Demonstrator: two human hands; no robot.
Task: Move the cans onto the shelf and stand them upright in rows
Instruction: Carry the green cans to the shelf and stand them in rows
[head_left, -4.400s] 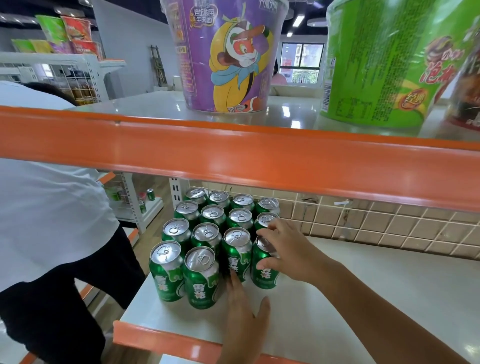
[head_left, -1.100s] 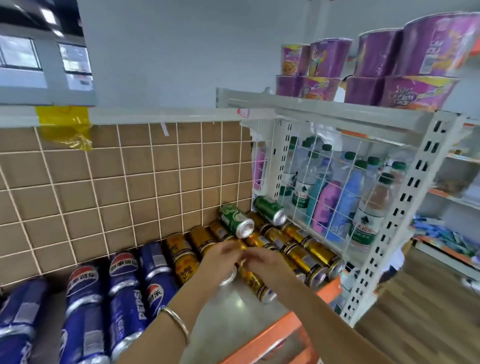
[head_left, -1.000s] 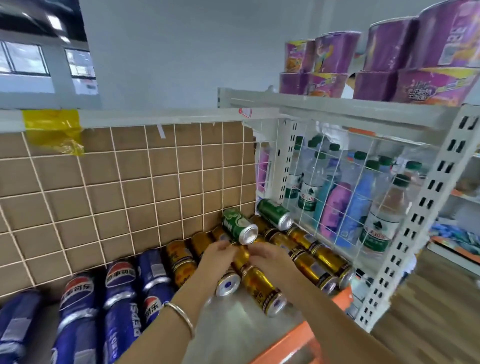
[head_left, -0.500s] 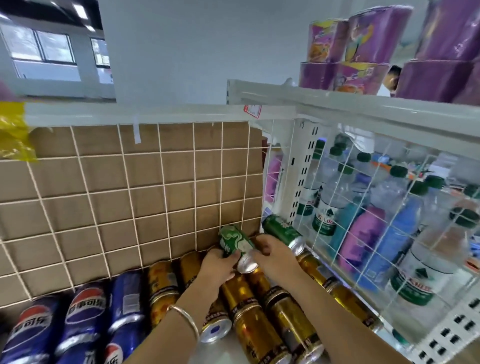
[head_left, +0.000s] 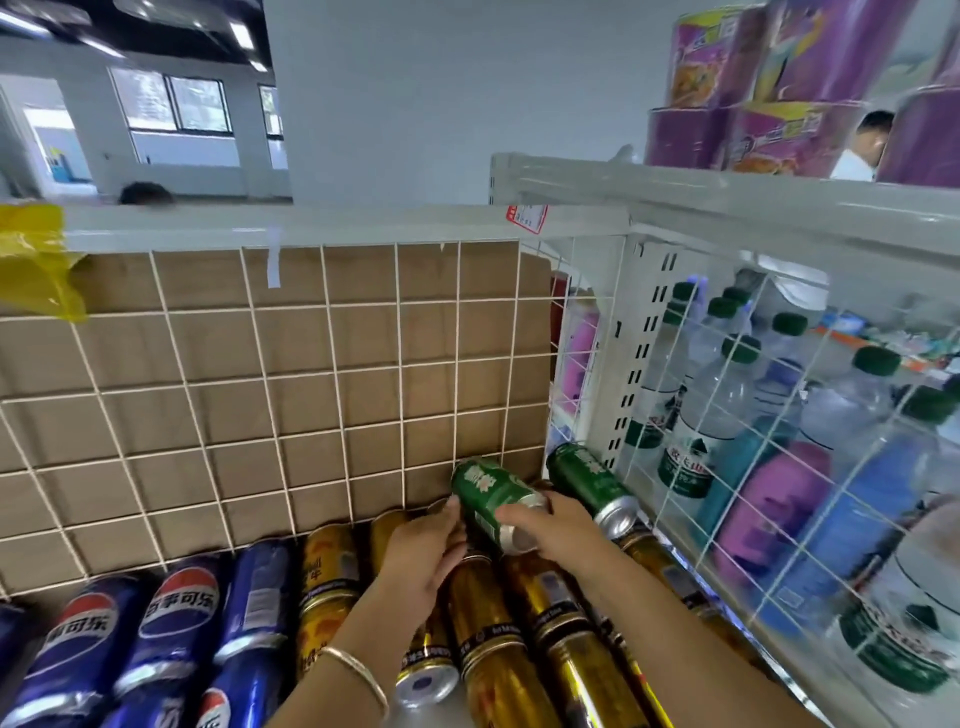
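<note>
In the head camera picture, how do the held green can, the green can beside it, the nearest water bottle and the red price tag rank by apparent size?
1. Nearest water bottle, partly because it is closest.
2. Held green can and green can beside it: alike, no ranking.
3. Red price tag.

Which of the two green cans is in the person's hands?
The left green can, atop the gold cans: left hand and right hand both grip it. The other green can lies by the wire side panel, ungripped.
</note>
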